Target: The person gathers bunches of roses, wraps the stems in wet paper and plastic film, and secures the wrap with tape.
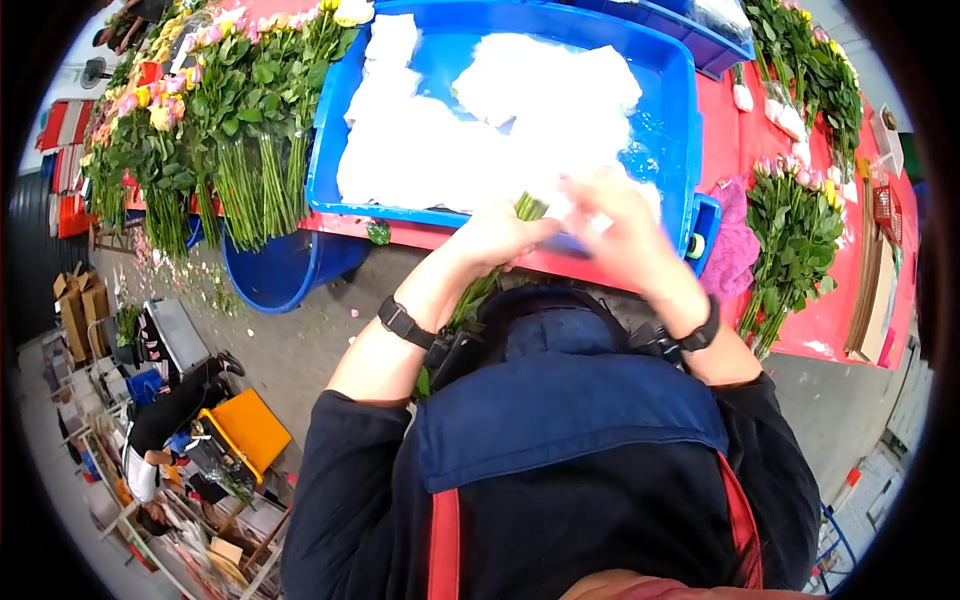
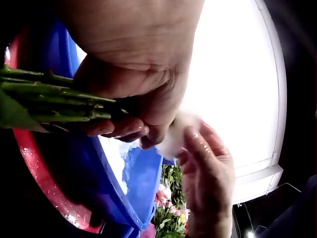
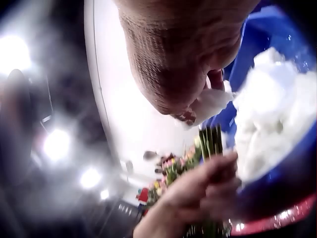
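My left hand grips a bunch of cut green flower stems just below their cut ends. The lower stems and a leaf run back past the wrist in the left wrist view. My right hand pinches a wet white wad, soft like cotton or tissue, right by the stem ends. Both hands are over the near edge of a blue tray. Inside it lie water and a heap of soaked white material. The flower heads of the held bunch are hidden below my arms.
Bunches of roses line the left of the red-covered table, above a blue bucket. More roses and a purple cloth lie to the right. Another person is at the lower left, beside a yellow bin.
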`<state>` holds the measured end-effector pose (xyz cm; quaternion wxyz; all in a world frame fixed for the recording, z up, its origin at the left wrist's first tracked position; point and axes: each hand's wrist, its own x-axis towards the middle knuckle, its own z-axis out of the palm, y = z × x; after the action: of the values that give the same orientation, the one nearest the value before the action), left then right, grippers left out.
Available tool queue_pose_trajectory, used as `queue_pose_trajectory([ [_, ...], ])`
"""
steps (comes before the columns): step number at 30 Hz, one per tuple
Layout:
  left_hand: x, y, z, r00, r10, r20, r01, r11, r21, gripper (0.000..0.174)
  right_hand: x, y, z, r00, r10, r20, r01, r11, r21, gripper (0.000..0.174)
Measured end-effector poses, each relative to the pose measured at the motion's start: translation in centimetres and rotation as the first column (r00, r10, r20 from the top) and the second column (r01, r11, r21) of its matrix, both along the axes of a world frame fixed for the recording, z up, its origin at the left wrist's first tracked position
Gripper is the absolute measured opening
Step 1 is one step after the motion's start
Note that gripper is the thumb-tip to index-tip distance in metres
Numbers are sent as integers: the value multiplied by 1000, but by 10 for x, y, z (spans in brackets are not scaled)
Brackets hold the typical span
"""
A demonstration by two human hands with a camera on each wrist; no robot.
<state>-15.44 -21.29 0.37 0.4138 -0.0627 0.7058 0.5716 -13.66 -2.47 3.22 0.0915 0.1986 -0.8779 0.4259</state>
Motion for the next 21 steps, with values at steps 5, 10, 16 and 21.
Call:
queue_pose_trajectory([
  [5,11,-5,-17,998,42,36,-44,997,56,19,-19,5,-20,902,59,427,84,948,-308,47],
  [10,18,-4,-8,997,72,-2,-68,958,277,21,-12,-16,-44,640,408,651,212,721,-660,54],
  [16,23,-5,-13,926,312,214,-375,833,406,45,-10,-32,-45,576,676,460,302,347,-888,57],
  [21,16,-5,-13,877,384,290,-474,794,381,41,-10,-49,-46,583,588,561,398,396,-828,32],
])
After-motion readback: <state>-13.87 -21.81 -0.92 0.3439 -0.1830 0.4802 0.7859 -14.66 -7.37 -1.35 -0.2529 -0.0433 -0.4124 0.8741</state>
